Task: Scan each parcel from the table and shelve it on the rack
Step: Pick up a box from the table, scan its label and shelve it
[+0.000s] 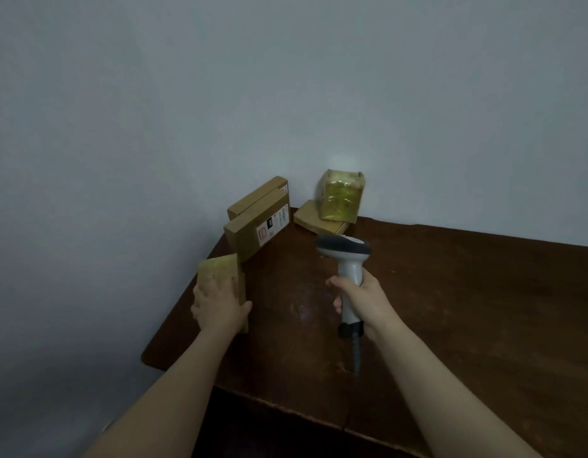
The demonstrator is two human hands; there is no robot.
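My left hand point(216, 307) grips a small taped cardboard parcel point(223, 269) standing on edge at the left side of the dark wooden table point(451, 309). My right hand point(362, 300) holds the handle of a grey-and-white barcode scanner point(344, 251), its head pointing left and away, its cable hanging down. Behind the held parcel stand two flat brown boxes, the nearer labelled box point(256, 234) and another box point(257, 196) behind it. At the back, a yellow-taped parcel point(340, 200) rests on a flat box point(314, 219).
The table sits in a corner against a plain grey wall point(286, 94). Its left edge lies just beside the held parcel. No rack is in view.
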